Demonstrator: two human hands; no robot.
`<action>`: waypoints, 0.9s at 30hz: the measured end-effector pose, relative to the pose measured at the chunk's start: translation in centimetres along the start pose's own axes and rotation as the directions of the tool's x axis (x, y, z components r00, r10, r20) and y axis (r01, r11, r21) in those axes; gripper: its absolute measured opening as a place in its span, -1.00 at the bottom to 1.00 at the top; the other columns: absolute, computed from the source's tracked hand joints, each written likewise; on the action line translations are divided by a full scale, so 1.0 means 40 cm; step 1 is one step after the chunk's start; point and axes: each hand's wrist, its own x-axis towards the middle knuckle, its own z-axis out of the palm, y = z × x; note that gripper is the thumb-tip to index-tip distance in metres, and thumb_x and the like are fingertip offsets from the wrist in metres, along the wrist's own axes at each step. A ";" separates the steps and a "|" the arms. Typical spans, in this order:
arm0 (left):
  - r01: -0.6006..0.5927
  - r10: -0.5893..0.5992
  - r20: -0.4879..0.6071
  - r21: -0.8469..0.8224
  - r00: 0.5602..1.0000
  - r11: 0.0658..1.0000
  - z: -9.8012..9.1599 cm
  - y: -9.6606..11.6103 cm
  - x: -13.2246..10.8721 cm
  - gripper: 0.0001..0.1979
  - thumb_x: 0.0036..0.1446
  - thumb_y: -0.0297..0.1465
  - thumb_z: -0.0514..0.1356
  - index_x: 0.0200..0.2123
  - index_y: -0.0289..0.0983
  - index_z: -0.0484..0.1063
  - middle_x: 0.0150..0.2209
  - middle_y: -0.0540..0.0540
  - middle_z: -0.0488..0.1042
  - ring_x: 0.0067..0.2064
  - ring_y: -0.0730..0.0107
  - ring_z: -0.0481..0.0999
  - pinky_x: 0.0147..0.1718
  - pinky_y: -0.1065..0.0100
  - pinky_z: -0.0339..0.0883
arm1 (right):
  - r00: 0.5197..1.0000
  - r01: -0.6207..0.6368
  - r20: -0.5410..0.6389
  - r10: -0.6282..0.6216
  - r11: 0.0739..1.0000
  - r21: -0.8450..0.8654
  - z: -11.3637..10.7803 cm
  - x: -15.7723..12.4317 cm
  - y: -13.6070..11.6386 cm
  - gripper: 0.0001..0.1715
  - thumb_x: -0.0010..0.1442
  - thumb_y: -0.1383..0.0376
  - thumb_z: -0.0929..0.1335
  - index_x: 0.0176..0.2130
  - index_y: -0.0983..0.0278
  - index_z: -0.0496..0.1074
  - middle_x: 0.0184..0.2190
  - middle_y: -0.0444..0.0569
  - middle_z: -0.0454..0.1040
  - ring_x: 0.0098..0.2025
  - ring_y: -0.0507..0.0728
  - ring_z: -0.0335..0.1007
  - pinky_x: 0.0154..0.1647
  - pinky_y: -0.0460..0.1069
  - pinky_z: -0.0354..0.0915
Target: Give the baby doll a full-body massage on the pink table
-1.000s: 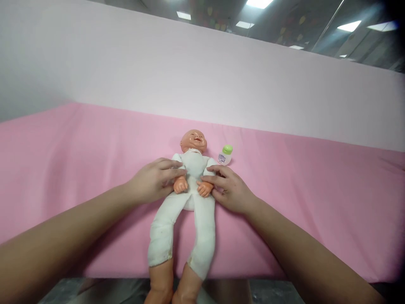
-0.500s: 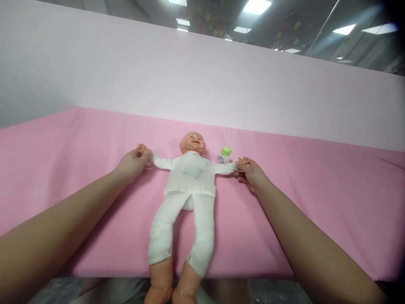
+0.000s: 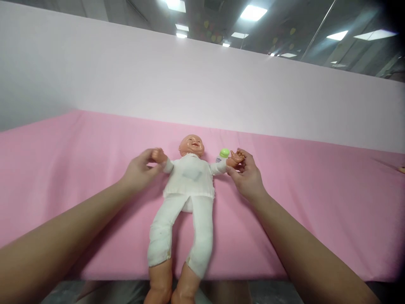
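Observation:
A baby doll with a white cloth body lies on its back on the pink sheet, its head away from me and its feet over the near edge. My left hand is closed around the doll's wrist on the left side. On the right side, my right hand grips the doll's other wrist between thumb and fingers. Both doll arms are bent and a little raised, with the doll's hands up. Behind the right doll hand stands a small bottle with a green cap, partly hidden.
The pink sheet covers the table up to a pale wall panel at the back. Above the panel, glass shows ceiling lights. A small object lies at the far right edge. My legs are below the near edge.
Both my hands have moved inward toward the doll's body, bringing its arms from stretched out sideways to bent and raised. The right doll hand now covers part of the bottle.

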 end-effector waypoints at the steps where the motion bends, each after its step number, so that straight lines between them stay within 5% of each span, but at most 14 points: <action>1: -0.118 0.113 0.094 0.054 0.989 0.992 0.004 0.015 -0.011 -0.67 0.22 -0.17 0.29 -0.01 -0.19 0.50 -0.02 -0.11 0.59 -0.04 0.18 0.59 -0.10 0.26 0.53 | 0.995 0.089 0.050 -0.086 0.995 -0.047 0.007 -0.014 -0.023 -0.19 0.19 0.17 0.51 0.33 0.12 0.23 0.16 0.07 0.49 -0.05 0.17 0.59 -0.14 0.06 0.61; 3: -0.383 0.338 0.280 0.122 0.899 0.916 0.008 0.033 -0.025 -0.67 0.25 -0.24 0.27 0.04 -0.18 0.54 0.02 -0.12 0.59 0.02 0.18 0.58 0.02 0.24 0.49 | 0.943 0.290 0.207 -0.261 0.950 -0.120 0.022 -0.039 -0.060 -0.38 0.25 0.26 0.45 0.26 0.12 0.35 0.10 0.00 0.54 -0.04 0.15 0.57 -0.02 0.09 0.59; 6: -0.630 0.510 0.437 0.187 0.741 0.754 0.006 0.036 -0.030 -0.63 0.27 -0.31 0.25 0.13 -0.14 0.54 0.10 -0.14 0.56 0.11 0.19 0.55 0.12 0.23 0.43 | 0.776 0.583 0.416 -0.474 0.791 -0.185 0.044 -0.063 -0.091 -0.50 0.30 0.41 0.37 0.18 0.09 0.47 0.07 -0.05 0.56 0.08 0.16 0.50 0.18 0.15 0.48; 10: -0.680 0.518 0.485 0.254 0.705 0.688 0.007 0.024 -0.029 -0.61 0.30 -0.33 0.24 0.18 -0.08 0.54 0.14 -0.14 0.52 0.12 0.20 0.54 0.08 0.24 0.45 | 0.650 0.720 0.550 -0.524 0.656 -0.227 0.064 -0.075 -0.101 -0.48 0.32 0.45 0.35 0.18 0.05 0.51 0.11 -0.06 0.54 0.15 0.19 0.41 0.22 0.18 0.43; 14: -0.659 0.533 0.435 0.216 0.726 0.721 0.015 0.014 -0.027 -0.63 0.27 -0.29 0.28 0.14 -0.12 0.57 0.11 -0.15 0.55 0.11 0.17 0.54 0.12 0.20 0.43 | 0.657 0.708 0.553 -0.512 0.672 -0.218 0.072 -0.078 -0.095 -0.46 0.32 0.45 0.33 0.20 0.04 0.51 0.13 -0.07 0.53 0.18 0.21 0.37 0.26 0.21 0.40; 17: -0.523 0.443 0.333 0.208 0.832 0.826 0.018 0.016 -0.026 -0.64 0.25 -0.21 0.29 0.08 -0.15 0.59 0.05 -0.14 0.60 0.05 0.16 0.57 0.07 0.21 0.47 | 0.756 0.592 0.466 -0.461 0.784 -0.185 0.065 -0.065 -0.074 -0.42 0.31 0.43 0.34 0.26 0.06 0.44 0.14 -0.05 0.53 0.18 0.22 0.41 0.27 0.25 0.40; 19: -0.323 0.281 0.212 0.200 0.936 0.925 0.015 0.019 -0.023 -0.64 0.25 -0.15 0.28 0.04 -0.14 0.60 0.02 -0.11 0.61 0.00 0.17 0.60 -0.02 0.25 0.51 | 0.875 0.407 0.352 -0.333 0.899 -0.162 0.051 -0.046 -0.050 -0.41 0.33 0.33 0.37 0.31 0.07 0.37 0.18 -0.02 0.51 0.12 0.21 0.48 0.18 0.22 0.47; 21: -0.090 0.081 0.065 0.151 0.995 0.984 0.008 0.013 -0.014 -0.65 0.25 -0.10 0.27 0.00 -0.14 0.58 -0.02 -0.08 0.63 -0.04 0.16 0.61 -0.09 0.27 0.54 | 0.968 0.187 0.183 -0.171 0.979 -0.077 0.031 -0.019 -0.018 -0.36 0.34 0.18 0.40 0.35 0.07 0.30 0.25 0.03 0.45 0.11 0.21 0.51 0.06 0.15 0.54; 24: 0.162 -0.162 -0.107 -0.004 0.981 0.987 -0.013 -0.030 0.018 -0.62 0.18 -0.04 0.31 -0.09 -0.17 0.55 -0.11 -0.10 0.63 -0.09 0.13 0.64 -0.18 0.26 0.58 | 0.997 -0.071 -0.008 0.073 0.987 0.144 -0.006 0.026 0.040 -0.25 0.30 0.03 0.43 0.36 0.12 0.21 0.24 0.08 0.45 0.15 0.21 0.51 -0.02 0.07 0.58; 27: 0.349 -0.375 -0.145 -0.180 0.915 0.920 -0.039 -0.105 0.063 -0.56 0.05 -0.06 0.41 -0.12 -0.23 0.54 -0.17 -0.17 0.63 -0.19 0.11 0.66 -0.31 0.22 0.60 | 0.921 -0.380 0.004 0.391 0.893 0.242 -0.037 0.061 0.093 -0.34 0.22 0.01 0.48 0.19 0.16 0.29 -0.09 0.04 0.59 -0.18 0.15 0.61 -0.36 -0.04 0.56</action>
